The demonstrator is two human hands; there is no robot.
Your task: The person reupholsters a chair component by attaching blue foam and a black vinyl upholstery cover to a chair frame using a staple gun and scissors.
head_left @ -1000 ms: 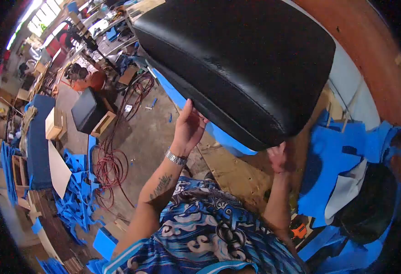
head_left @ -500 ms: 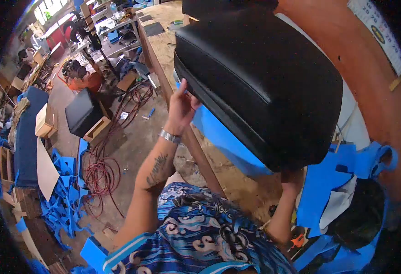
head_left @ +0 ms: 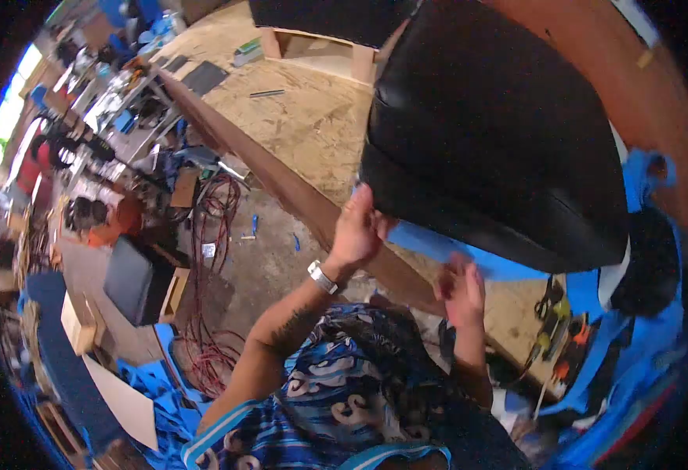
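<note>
A large black upholstered seat (head_left: 493, 141), smooth like leatherette, stands tilted in front of me over the workbench. My left hand (head_left: 357, 231) grips its near left lower edge, thumb up along the side and fingers partly hidden behind. Blue sheet material (head_left: 454, 251) shows beneath the seat's lower edge. My right hand (head_left: 463, 291) is just below that edge, off the seat, with bent fingers apart and slightly blurred; I see nothing in it.
On the plywood benchtop (head_left: 313, 125) stands another black padded piece (head_left: 328, 19) with a wooden frame. Hand tools (head_left: 555, 321) and blue scraps (head_left: 595, 368) lie at right. A padded stool (head_left: 132, 278), red hoses (head_left: 211, 235) and a person (head_left: 117, 223) are at left.
My right hand has come off the seat's lower right corner and moved left. The seat sits farther right in view, and more of the benchtop shows. My left hand still holds the edge.
</note>
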